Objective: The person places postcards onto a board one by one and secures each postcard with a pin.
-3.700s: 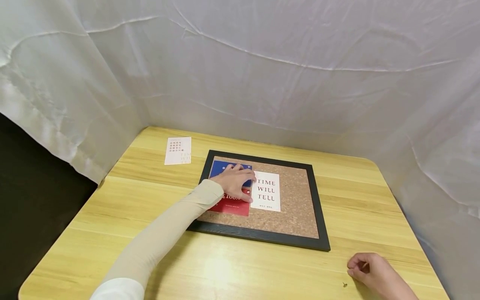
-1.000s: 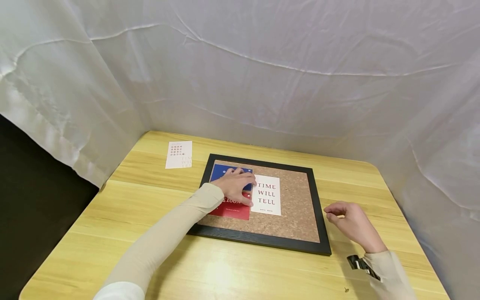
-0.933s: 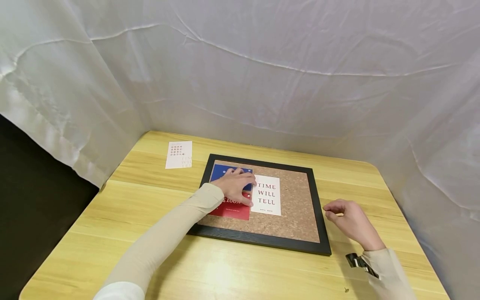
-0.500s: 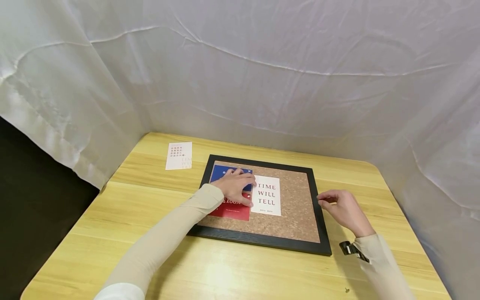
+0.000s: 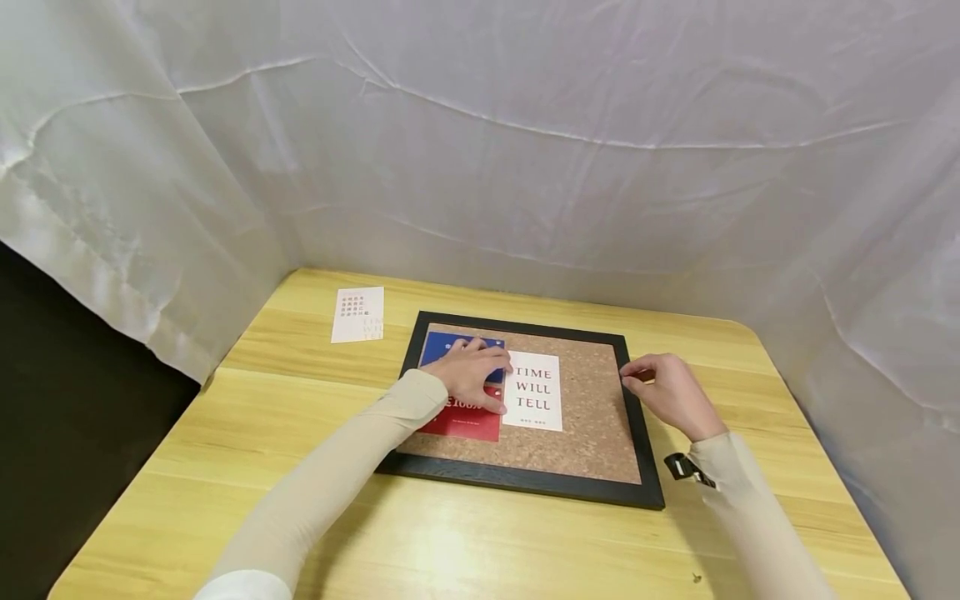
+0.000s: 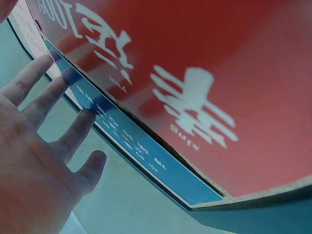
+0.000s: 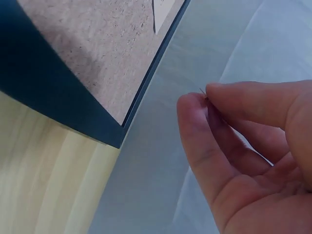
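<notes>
While I watched the head view, my left hand lay flat, fingers straight, on the blue card and red card of the cork board on the table; my right hand hovered at the board's right frame. At the left wrist, straight fingers touched the blue card. At the right wrist, thumb and forefinger pinched a pin.
</notes>
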The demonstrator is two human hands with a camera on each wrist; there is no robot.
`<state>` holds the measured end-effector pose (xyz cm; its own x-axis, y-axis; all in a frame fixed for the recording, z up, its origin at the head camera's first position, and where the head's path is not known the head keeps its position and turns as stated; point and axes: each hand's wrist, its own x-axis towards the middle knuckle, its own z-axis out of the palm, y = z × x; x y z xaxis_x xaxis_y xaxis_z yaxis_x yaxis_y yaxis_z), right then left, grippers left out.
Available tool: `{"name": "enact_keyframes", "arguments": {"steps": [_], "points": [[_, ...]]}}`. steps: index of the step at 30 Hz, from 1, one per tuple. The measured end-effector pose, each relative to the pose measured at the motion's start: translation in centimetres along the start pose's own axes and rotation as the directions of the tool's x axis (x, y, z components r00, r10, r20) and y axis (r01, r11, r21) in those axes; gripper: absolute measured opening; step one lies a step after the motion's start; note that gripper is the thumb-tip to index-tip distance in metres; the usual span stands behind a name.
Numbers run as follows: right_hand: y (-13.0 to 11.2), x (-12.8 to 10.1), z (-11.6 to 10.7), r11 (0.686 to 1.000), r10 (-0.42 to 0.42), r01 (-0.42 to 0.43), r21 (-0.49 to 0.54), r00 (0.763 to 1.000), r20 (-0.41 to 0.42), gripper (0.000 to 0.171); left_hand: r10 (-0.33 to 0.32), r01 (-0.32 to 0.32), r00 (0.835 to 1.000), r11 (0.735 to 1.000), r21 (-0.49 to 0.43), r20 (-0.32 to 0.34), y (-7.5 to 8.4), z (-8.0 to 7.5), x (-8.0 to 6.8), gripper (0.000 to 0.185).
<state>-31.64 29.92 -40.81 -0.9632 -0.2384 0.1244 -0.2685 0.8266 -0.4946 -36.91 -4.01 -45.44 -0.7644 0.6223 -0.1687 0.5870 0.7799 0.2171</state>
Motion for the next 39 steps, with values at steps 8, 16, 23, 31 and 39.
{"name": "enact_keyframes", "arguments": {"steps": [8, 16, 23, 31, 39], "points": [[-0.6, 1.6, 0.4, 0.999, -0.037, 0.037, 0.007, 0.999, -0.008, 0.015, 0.001, -0.001, 1.0, 1.0, -0.002, 0.008, 0.0, -0.1, 0.0, 0.072], [-1.1, 3.6, 1.2, 0.997, -0.078, 0.078, -0.016, 0.997, -0.008, 0.014, 0.003, -0.003, 1.0, 1.0, 0.0, 0.01, 0.0, -0.1, 0.0, 0.071], [-1.5, 4.9, 2.2, 0.996, -0.083, 0.083, -0.016, 0.996, 0.018, 0.015, 0.01, -0.01, 1.0, 1.0, -0.003, 0.006, 0.1, 0.0, 0.0, 0.071], [-2.0, 6.4, 3.4, 0.996, -0.087, 0.087, -0.024, 0.996, 0.01, 0.016, -0.009, 0.009, 1.0, 1.0, 0.016, 0.001, -0.2, 0.0, 0.1, 0.07], [-2.1, 7.3, 5.0, 0.996, -0.086, 0.087, -0.007, 0.996, 0.032, 0.015, 0.005, -0.005, 1.0, 1.0, 0.008, 0.008, 0.0, 0.0, -0.1, 0.069]]}}
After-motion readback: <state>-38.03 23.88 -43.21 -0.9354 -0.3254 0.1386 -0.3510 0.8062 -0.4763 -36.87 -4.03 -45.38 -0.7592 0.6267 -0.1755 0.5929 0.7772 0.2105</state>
